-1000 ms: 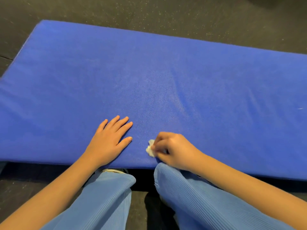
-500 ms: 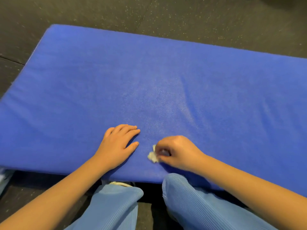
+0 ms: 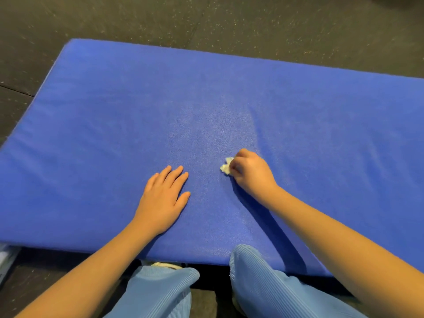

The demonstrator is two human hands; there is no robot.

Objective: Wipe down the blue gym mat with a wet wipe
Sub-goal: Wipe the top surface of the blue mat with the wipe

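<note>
The blue gym mat (image 3: 114, 125) lies flat across most of the view on a dark floor. My right hand (image 3: 251, 173) grips a small crumpled white wet wipe (image 3: 226, 166) and holds it down on the mat a little right of centre; only the wipe's left end shows past my fingers. My left hand (image 3: 164, 198) rests flat on the mat, fingers straight, to the left of the wipe and a bit nearer to me.
Dark speckled rubber floor (image 3: 229, 21) surrounds the mat. My knees in light blue ribbed trousers (image 3: 158, 292) are at the mat's near edge. A pale object (image 3: 5, 258) shows at the lower left edge, beside the mat's near corner.
My right hand has pushed the wipe away from the near edge, farther onto the mat. My left hand has stayed flat on the mat. The view has shifted forward.
</note>
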